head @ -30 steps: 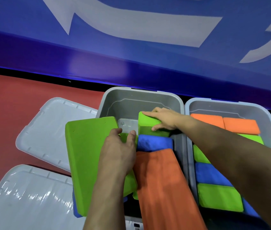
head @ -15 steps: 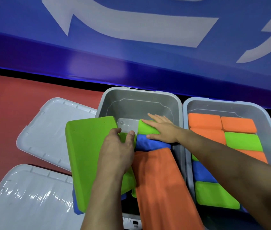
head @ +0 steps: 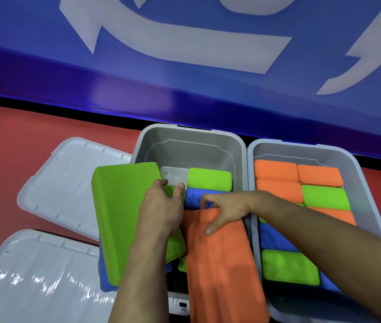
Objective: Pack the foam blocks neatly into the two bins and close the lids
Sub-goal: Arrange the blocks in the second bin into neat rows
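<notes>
Two grey bins stand side by side. In the left bin [head: 192, 145] lie a small green block [head: 209, 180] and a blue block [head: 195, 198] beneath it. A large green block [head: 119, 213] leans over that bin's left rim; my left hand [head: 161, 210] rests against it, fingers reaching into the bin. A long orange block [head: 222, 264] slants across the bin's near side. My right hand [head: 225, 209] grips its far end, fingers curled over the edge and thumb on top. The right bin [head: 301, 148] holds several orange, green and blue blocks in rows.
Two grey lids lie on the red floor at left, one [head: 68, 183] beside the left bin and one [head: 33, 280] nearer me. A blue wall panel with white markings [head: 185, 43] rises right behind the bins.
My right hand has left the small green block, which now lies flat at the bin's far side, and pulled back to take hold of the orange block's far end. The left hand stayed put.
</notes>
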